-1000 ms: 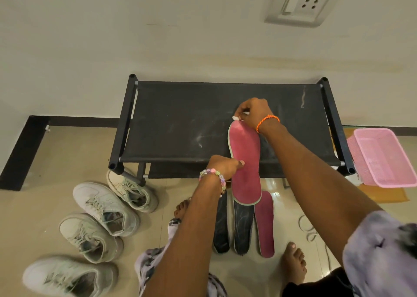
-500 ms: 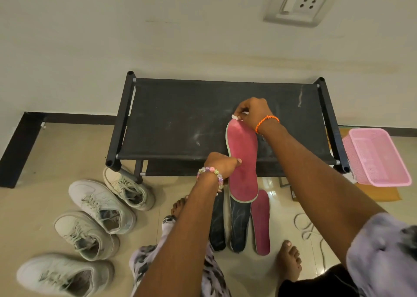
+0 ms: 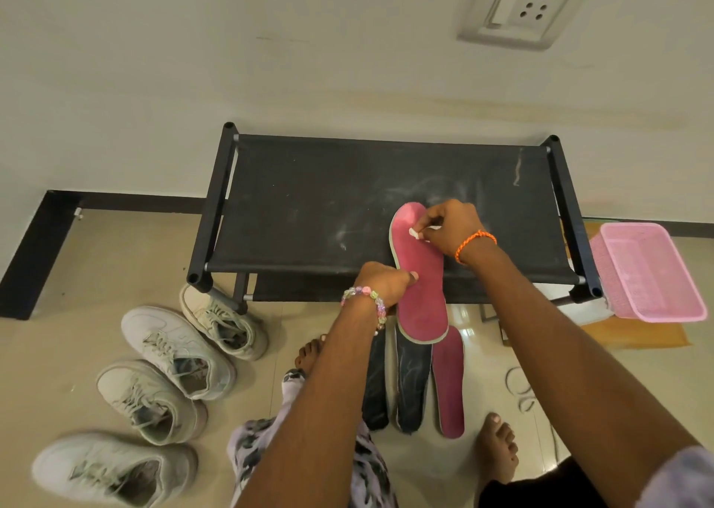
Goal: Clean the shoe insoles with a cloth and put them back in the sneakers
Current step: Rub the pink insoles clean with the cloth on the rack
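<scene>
Hands at work wiping: the right hand [image 3: 450, 229] pinches a small white cloth [image 3: 414, 233] against a pink insole's [image 3: 421, 283] toe end, while the left hand [image 3: 386, 281] grips its edge lower down, over a black rack [image 3: 309, 214]. Next, probably wiping downward toward the left grip.

You have a pink insole [image 3: 419, 276] with a pale rim lying lengthwise over the front edge of the black shelf [image 3: 309, 206], heel end overhanging. A small white cloth [image 3: 415, 233], mostly hidden, sits near its toe. Three more insoles [image 3: 413, 384] lie on the floor below, and four white sneakers [image 3: 170, 368] stand left of them.
</scene>
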